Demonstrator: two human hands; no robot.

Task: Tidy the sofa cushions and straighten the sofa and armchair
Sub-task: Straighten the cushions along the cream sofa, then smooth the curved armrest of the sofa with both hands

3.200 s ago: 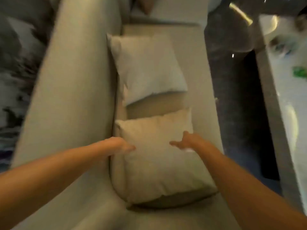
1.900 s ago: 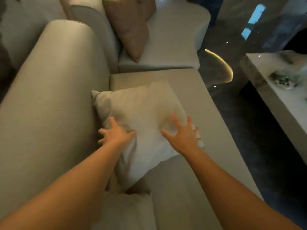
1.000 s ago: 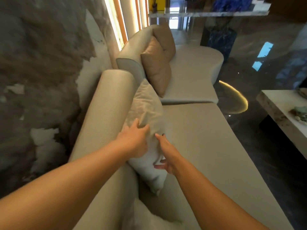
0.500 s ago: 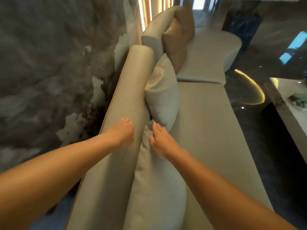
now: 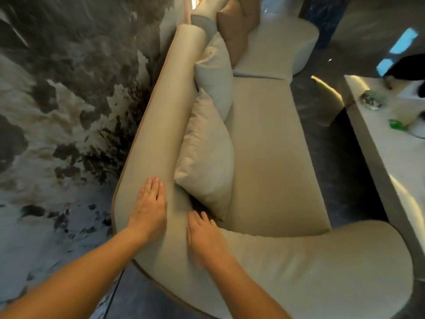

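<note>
A beige sofa (image 5: 271, 143) runs away from me, its rounded backrest (image 5: 165, 116) on the left. Two pale cushions stand upright against the backrest: the near cushion (image 5: 207, 157) and the far cushion (image 5: 216, 72). My left hand (image 5: 149, 210) lies flat on top of the backrest near its end, fingers together and holding nothing. My right hand (image 5: 204, 236) rests flat on the sofa's corner just below the near cushion's lower tip, not gripping it. A brown cushion (image 5: 232, 31) leans on the adjoining seat (image 5: 280, 42) beyond.
A marbled wall (image 5: 69, 100) stands close behind the backrest. The sofa's curved armrest (image 5: 322, 272) fills the lower right. A white low table (image 5: 391, 139) with small green items stands to the right across a dark glossy floor (image 5: 322, 116).
Both cushions went from lying on the seat to standing against the backrest. My hands have left them and slid back toward me onto the backrest's end and corner.
</note>
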